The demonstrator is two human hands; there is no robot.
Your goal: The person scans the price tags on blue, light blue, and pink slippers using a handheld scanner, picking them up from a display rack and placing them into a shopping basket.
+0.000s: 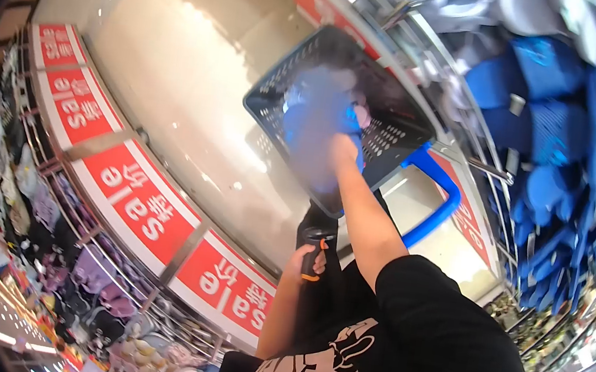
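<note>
Nearest is the black shirt [443, 338] with white print, and beyond it the left hand [302, 259], its fingers curled around a dark grip [310, 268] with orange trim; what the grip belongs to cannot be made out. Past that, the bare right forearm [367, 213] reaches over the basket [385, 143], where the right hand [339, 150] is at the blue item [299, 128]. Blur hides those fingers, so whether they are closed on it or only resting against it I cannot tell. The blue item lies over the middle of the basket and runs toward the corner nearest the wearer; small pale pieces [363, 116] show at its side, toward the far edge. It looks light and soft, perhaps with a smooth, slippery wrapping, and not fragile; a full-hand hold around its middle should suit it better than a pinch at one end. The basket itself seems stiff, with perforated walls, and is best taken by the blue handle [433, 221] at its right corner. Farther out are the pale, glossy floor [180, 53], red sale signs [136, 200] along the left rack, purple slippers [97, 274] above them, and blue slippers [552, 128] hanging on the right rack.
</note>
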